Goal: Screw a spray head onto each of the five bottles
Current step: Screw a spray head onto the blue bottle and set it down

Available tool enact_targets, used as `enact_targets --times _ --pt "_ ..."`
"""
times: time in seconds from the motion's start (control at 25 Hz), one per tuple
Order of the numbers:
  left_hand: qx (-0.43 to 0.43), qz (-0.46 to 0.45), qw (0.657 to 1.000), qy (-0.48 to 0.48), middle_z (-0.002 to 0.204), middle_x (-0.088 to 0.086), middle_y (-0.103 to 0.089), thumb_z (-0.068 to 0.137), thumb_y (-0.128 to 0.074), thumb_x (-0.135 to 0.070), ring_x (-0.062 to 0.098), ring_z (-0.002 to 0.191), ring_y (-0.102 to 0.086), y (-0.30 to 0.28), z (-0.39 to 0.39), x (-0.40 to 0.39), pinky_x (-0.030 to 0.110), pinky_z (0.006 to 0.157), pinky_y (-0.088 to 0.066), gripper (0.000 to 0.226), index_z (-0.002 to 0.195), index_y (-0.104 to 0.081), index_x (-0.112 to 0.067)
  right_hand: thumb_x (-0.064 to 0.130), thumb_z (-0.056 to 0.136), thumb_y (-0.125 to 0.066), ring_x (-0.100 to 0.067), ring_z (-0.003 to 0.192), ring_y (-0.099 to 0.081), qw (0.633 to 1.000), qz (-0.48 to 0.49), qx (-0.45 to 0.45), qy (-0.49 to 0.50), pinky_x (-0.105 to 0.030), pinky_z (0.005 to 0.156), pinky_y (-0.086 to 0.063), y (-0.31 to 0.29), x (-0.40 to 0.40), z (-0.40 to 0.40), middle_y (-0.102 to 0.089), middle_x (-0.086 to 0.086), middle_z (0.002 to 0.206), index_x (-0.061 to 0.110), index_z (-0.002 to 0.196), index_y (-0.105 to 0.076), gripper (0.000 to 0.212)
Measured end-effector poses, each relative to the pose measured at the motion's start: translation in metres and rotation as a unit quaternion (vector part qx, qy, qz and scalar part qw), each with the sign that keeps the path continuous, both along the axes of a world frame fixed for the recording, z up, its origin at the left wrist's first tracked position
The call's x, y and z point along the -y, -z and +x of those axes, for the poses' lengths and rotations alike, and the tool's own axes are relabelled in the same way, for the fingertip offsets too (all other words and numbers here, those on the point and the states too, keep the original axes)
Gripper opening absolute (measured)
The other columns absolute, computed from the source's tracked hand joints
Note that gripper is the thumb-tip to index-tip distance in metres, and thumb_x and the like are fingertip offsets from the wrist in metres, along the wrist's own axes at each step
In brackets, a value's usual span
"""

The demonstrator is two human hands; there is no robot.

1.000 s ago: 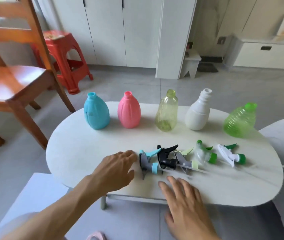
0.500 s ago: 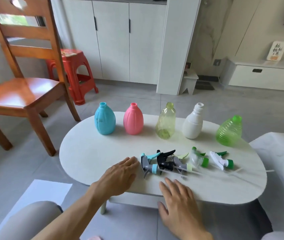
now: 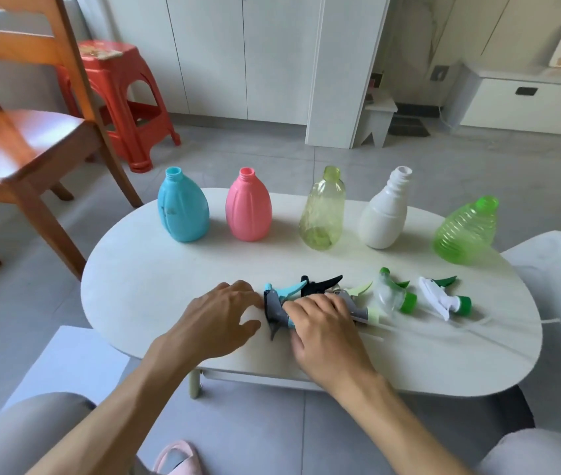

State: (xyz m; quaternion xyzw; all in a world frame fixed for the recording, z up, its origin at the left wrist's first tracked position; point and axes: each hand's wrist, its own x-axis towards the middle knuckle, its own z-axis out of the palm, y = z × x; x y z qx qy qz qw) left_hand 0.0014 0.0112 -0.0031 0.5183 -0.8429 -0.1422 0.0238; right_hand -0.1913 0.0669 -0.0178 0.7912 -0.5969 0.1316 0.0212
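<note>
Five open bottles stand in a row at the back of the white oval table: blue, pink, clear yellow-green, white and ribbed green. In front of them lie several spray heads: a grey-and-blue one, a black one, a grey one with a pale green trigger, a clear one and a white one. My right hand lies over the grey-and-blue and black heads, index finger and thumb pinching the blue collar. My left hand touches that head's nozzle end, fingers relaxed.
A wooden chair and a red plastic stool stand on the floor at the left. White cabinets line the back wall. Thin dip tubes trail from the spray heads across the table to the right. A pink slipper is below.
My right hand has moved forward from the table's front edge onto the spray heads and closed on the grey-and-blue one. My left hand stays beside that head. The camera tilted down.
</note>
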Motion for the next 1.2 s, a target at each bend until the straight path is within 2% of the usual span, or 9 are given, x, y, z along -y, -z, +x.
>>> enact_targets --times 0.2,0.32,0.44,0.56,0.64,0.72,0.84,0.96,1.2 --pt "-0.099 -0.040 0.991 -0.081 0.106 -0.015 -0.072 0.091 -0.064 -0.039 0.013 0.097 -0.069 -0.029 -0.001 0.009 0.031 0.080 -0.054 0.018 0.107 -0.071 -0.034 0.005 0.072 -0.070 -0.031 0.102 -0.064 0.998 0.024 0.037 -0.033 -0.042 0.100 -0.045 -0.009 0.011 0.003 -0.074 -0.006 0.094 0.009 0.100 -0.073 0.029" --pt "-0.362 -0.173 0.873 -0.276 0.088 -0.015 -0.074 0.078 -0.068 -0.033 0.004 0.080 -0.071 -0.055 0.030 0.031 0.032 0.071 -0.058 0.018 0.096 -0.072 -0.030 0.014 0.073 -0.080 -0.027 0.099 -0.067 0.987 0.017 0.156 -0.034 -0.035 0.092 -0.049 -0.019 0.010 0.003 -0.074 -0.004 0.095 0.009 0.105 -0.074 0.033" --pt "-0.464 -0.159 0.780 -0.389 0.117 -0.005 -0.065 0.076 -0.077 -0.025 0.015 0.106 -0.063 -0.061 0.054 0.071 0.043 0.092 -0.056 0.053 0.124 -0.057 -0.028 0.012 0.076 -0.082 -0.019 0.098 -0.065 0.951 0.002 0.311 0.008 -0.010 0.091 -0.038 -0.035 0.012 0.001 -0.066 0.012 0.096 0.016 0.111 -0.075 0.036" --pt "-0.405 -0.093 0.805 -0.424 0.143 0.006 -0.047 0.074 -0.086 -0.027 0.027 0.132 -0.044 -0.035 0.053 0.099 0.047 0.110 -0.041 0.090 0.149 -0.036 -0.024 0.023 0.081 -0.077 -0.016 0.082 -0.062 0.887 0.072 0.455 0.030 -0.032 0.076 -0.053 -0.047 0.011 -0.004 -0.066 0.017 0.082 0.036 0.108 -0.073 0.030" --pt "-0.418 -0.074 0.809 -0.407 0.141 0.002 -0.045 0.068 -0.090 -0.031 0.027 0.134 -0.042 -0.016 0.050 0.113 0.045 0.109 -0.042 0.103 0.151 -0.030 -0.025 0.026 0.080 -0.075 -0.021 0.077 -0.057 0.778 0.131 0.615 0.007 -0.040 0.068 -0.048 -0.053 0.010 -0.009 -0.069 0.007 0.083 0.035 0.110 -0.074 0.031" --pt "-0.468 -0.052 0.787 -0.399 0.131 -0.003 -0.048 0.065 -0.092 -0.031 0.025 0.124 -0.050 -0.006 0.051 0.126 0.037 0.097 -0.048 0.102 0.147 -0.032 -0.029 0.024 0.078 -0.076 -0.019 0.097 -0.062 0.643 0.159 0.749 -0.006 -0.042 0.086 -0.047 -0.056 0.013 -0.019 -0.073 0.002 0.108 0.030 0.113 -0.075 0.035" --pt "-0.491 -0.035 0.778 -0.390 0.125 -0.002 -0.053 0.065 -0.092 -0.029 0.023 0.116 -0.054 0.000 0.052 0.140 0.033 0.087 -0.048 0.095 0.143 -0.038 -0.031 0.027 0.084 -0.061 -0.016 0.113 -0.062 0.509 0.170 0.844 0.007 -0.042 0.103 -0.043 -0.060 0.016 -0.034 -0.070 0.006 0.126 0.032 0.106 -0.077 0.028" --pt "-0.437 -0.063 0.804 -0.399 0.120 -0.002 -0.057 0.063 -0.091 -0.037 0.024 0.110 -0.057 0.002 0.060 0.145 0.034 0.087 -0.051 0.088 0.138 -0.045 -0.030 0.023 0.088 -0.057 -0.016 0.116 -0.064 0.475 0.172 0.863 -0.010 -0.040 0.096 -0.048 -0.057 0.014 -0.040 -0.067 0.001 0.133 0.032 0.103 -0.076 0.026" --pt "-0.314 -0.135 0.868 -0.359 0.111 0.001 -0.046 0.057 -0.089 -0.044 0.025 0.102 -0.054 -0.032 0.062 0.108 0.043 0.082 -0.056 0.087 0.130 -0.045 -0.026 0.020 0.086 -0.057 -0.020 0.120 -0.058 0.484 0.130 0.866 -0.004 -0.040 0.094 -0.042 -0.059 0.014 -0.050 -0.069 -0.003 0.130 0.027 0.096 -0.070 0.018"
